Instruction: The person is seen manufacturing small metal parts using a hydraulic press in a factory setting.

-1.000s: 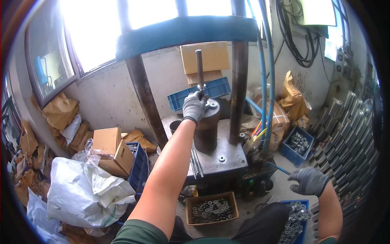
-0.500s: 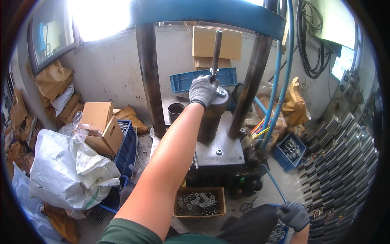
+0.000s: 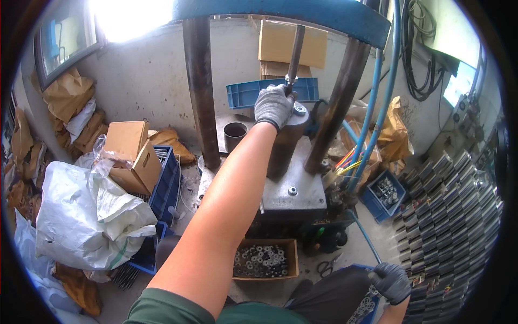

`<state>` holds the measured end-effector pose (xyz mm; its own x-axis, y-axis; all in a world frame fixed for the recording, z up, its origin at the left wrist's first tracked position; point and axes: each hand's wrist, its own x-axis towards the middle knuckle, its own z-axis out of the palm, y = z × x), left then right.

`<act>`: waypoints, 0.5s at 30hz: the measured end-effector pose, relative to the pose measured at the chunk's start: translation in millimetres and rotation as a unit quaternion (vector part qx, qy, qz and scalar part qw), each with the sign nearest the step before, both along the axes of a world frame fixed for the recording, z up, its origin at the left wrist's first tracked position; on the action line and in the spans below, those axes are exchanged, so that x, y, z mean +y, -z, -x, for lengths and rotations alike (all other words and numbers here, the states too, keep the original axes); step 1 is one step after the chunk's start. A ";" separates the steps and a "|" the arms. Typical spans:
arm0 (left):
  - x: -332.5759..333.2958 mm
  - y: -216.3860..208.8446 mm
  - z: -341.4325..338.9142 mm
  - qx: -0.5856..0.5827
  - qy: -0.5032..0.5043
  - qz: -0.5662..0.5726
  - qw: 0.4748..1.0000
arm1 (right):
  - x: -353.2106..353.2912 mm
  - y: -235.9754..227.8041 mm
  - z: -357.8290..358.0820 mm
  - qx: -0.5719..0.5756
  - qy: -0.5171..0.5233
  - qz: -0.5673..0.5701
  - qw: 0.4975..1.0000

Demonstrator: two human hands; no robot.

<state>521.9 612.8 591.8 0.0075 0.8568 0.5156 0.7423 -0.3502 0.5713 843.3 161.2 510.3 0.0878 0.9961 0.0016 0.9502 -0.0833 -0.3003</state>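
Nearest, the right hand [image 3: 389,283], gray-gloved, is curling its fingers closed around the near end of a slim blue lever [image 3: 366,237], which is slanting away toward the machine. Left of it, a pair of scissors [image 3: 326,268] is lying on the floor, and beside that an open cardboard box [image 3: 264,277] is holding a jumble of metal rings [image 3: 260,258].

Farther off, a metal plate [image 3: 310,183] is bearing a loose ring [image 3: 292,190], a thick dark cylinder [image 3: 283,154] and a short open tube [image 3: 234,141]. Over the cylinder's top, the left hand [image 3: 274,105], also gloved, is gripping the lower part of a dark rod [image 3: 296,52], its fingers wrapping closed. The rod is standing almost upright, leaning slightly right, with a shiny collar [image 3: 291,80] sitting just above the fist; the hand is hiding its foot. Behind, a blue crate [image 3: 240,96] is resting near the wall, a flat carton [image 3: 276,43] rising above it.
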 end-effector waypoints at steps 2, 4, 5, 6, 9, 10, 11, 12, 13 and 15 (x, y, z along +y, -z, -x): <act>1.2 2.0 1.8 0.005 -0.004 -0.005 1.000 | 1.0 1.3 -2.4 -0.017 -0.012 0.004 1.000; 2.3 3.3 4.2 0.009 -0.006 -0.015 1.000 | 3.2 1.5 -2.5 -0.017 -0.022 -0.007 1.000; 2.5 3.2 1.8 0.009 -0.003 -0.015 1.000 | 2.2 1.1 -2.7 -0.018 -0.026 -0.019 0.999; 2.8 3.5 1.3 0.009 -0.005 -0.015 1.000 | 2.2 1.4 -4.0 -0.019 -0.025 -0.019 0.999; 2.8 4.5 0.8 0.006 -0.010 -0.025 1.000 | 3.2 0.8 -10.7 -0.020 -0.020 0.003 1.000; 2.4 5.0 1.0 0.004 -0.015 -0.035 0.999 | 4.7 -0.9 -11.8 -0.035 -0.031 0.005 0.999; 2.3 5.0 1.5 0.004 -0.015 -0.035 0.999 | 6.4 -2.9 -12.2 -0.050 -0.043 0.007 0.998; 2.3 4.8 2.5 0.006 -0.011 -0.028 1.000 | 8.2 -5.6 -11.6 -0.050 -0.043 0.007 0.998; 1.4 4.2 2.7 0.008 -0.006 -0.021 1.000 | 10.1 -8.7 -10.9 -0.044 -0.042 0.008 0.998; -0.9 3.3 2.2 0.007 -0.005 -0.017 1.000 | 13.0 -11.4 -11.7 -0.038 -0.041 0.010 0.998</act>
<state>519.7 611.9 588.5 0.0064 0.8384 0.5450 0.7538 -0.3622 0.5483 855.0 174.2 521.7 0.0057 0.9999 -0.0148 0.9742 -0.0088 -0.2256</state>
